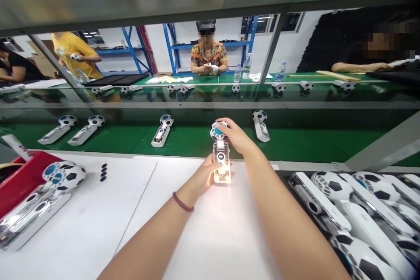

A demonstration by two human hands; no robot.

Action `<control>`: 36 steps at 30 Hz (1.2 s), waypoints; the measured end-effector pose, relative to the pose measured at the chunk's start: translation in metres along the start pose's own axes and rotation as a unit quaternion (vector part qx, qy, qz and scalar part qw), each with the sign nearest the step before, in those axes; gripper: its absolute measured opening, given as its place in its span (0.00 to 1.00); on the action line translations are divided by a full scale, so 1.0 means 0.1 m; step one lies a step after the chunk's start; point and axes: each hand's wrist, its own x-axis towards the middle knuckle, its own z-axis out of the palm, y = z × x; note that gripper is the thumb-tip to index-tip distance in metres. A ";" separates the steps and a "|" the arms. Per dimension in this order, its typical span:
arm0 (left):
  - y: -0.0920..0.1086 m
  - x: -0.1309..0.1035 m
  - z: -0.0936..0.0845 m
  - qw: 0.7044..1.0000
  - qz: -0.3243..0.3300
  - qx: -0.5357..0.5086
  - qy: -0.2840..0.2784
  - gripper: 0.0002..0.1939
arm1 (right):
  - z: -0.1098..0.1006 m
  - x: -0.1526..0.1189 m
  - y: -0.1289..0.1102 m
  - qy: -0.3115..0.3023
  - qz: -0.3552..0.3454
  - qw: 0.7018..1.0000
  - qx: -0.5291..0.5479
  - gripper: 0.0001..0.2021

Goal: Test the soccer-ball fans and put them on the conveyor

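Head view: one fan in hand, at far edge of white bench, just short of green belt
Fan (221, 155): football-pattern head, handle lit & glowing, display on
L hand (206, 175): gripping lit handle from the side
R hand (234, 133): fingers wrapped over fan head
Done, by the look: five fans (162, 131) lying on belt (295, 144)
Left: tray (367, 218) at right full of fans; two more (42, 197) at left by red bin (24, 177)
Progress: looks mid-batch, cannot tell exact count

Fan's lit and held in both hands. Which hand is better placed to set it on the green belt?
Right, probably. The right hand grips the fan by its ball head, nearest the green belt; the left hand only steadies the lit handle.
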 end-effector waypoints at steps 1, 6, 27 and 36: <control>0.00 0.00 0.00 1.000 -0.001 0.000 0.001 0.17 | 0.00 0.00 0.00 0.000 0.000 1.000 -0.001 0.18; 0.02 0.00 0.03 1.000 -0.011 -0.001 0.014 0.19 | 0.01 -0.02 -0.01 -0.001 -0.004 1.000 -0.001 0.18; -0.09 0.07 -0.07 0.998 0.042 -0.025 -0.029 0.22 | 0.01 0.01 0.00 0.008 0.007 1.000 -0.001 0.18; -0.14 0.09 -0.08 0.998 0.058 -0.024 0.010 0.22 | 0.02 -0.05 0.10 -0.062 0.062 0.983 0.159 0.32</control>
